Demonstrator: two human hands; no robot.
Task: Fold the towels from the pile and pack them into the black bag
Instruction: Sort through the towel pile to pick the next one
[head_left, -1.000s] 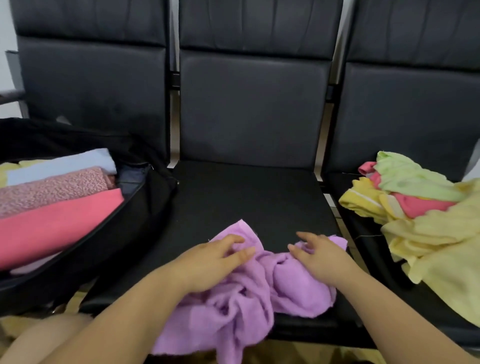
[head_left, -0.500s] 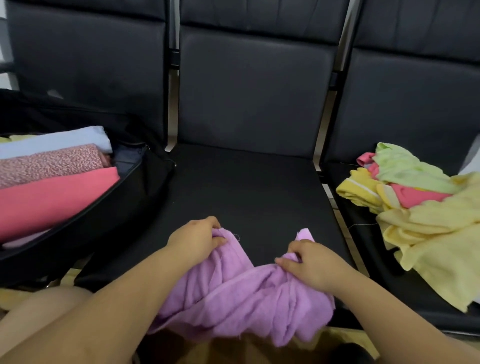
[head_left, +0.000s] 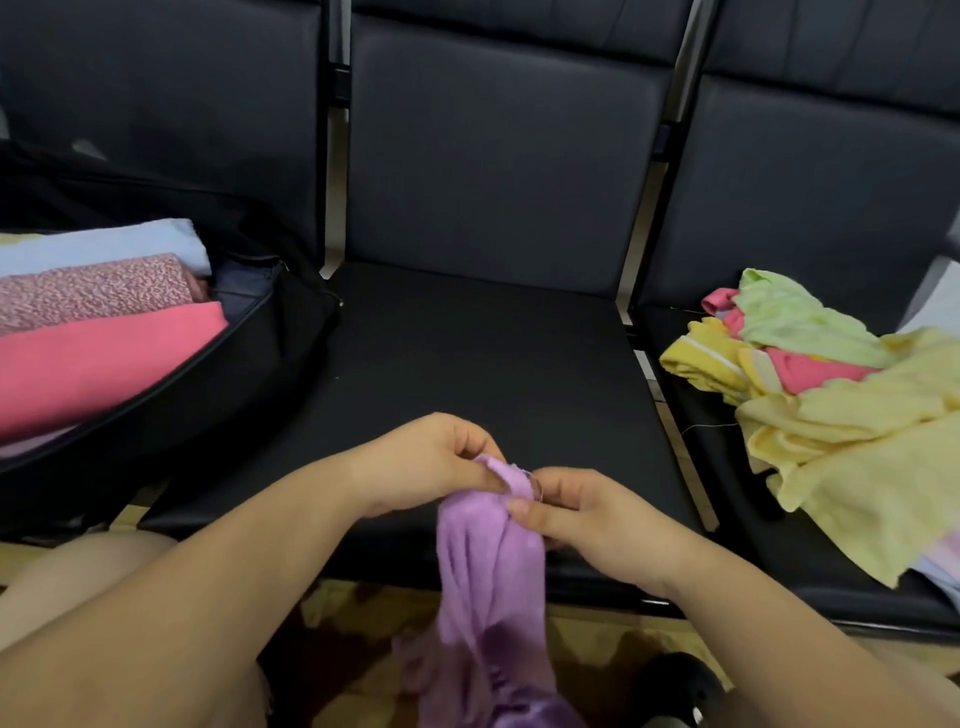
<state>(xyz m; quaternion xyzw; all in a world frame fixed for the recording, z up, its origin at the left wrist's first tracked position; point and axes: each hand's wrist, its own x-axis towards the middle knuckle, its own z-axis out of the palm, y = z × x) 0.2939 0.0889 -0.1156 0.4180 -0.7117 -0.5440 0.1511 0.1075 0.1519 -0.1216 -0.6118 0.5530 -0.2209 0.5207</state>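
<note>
A purple towel (head_left: 488, 587) hangs bunched over the front edge of the middle seat, down toward the floor. My left hand (head_left: 426, 462) and my right hand (head_left: 582, 512) pinch its top edge close together, fingers almost touching. The open black bag (head_left: 218, 400) lies on the left seat, holding folded towels: a pink one (head_left: 93, 364), a speckled pink one (head_left: 93, 291) and a pale blue one (head_left: 104, 247). The loose pile of yellow, green and pink towels (head_left: 841, 395) sits on the right seat.
Three black padded seats with backrests stand in a row; the middle seat (head_left: 478, 364) lies bare beyond my hands. Metal frame gaps separate the seats. A patterned floor shows below, with a dark object (head_left: 680, 686) at the bottom right.
The purple towel was spread crumpled on the middle seat; both hands gathered it, came together at its top edge and lifted it, and it now hangs off the seat front.
</note>
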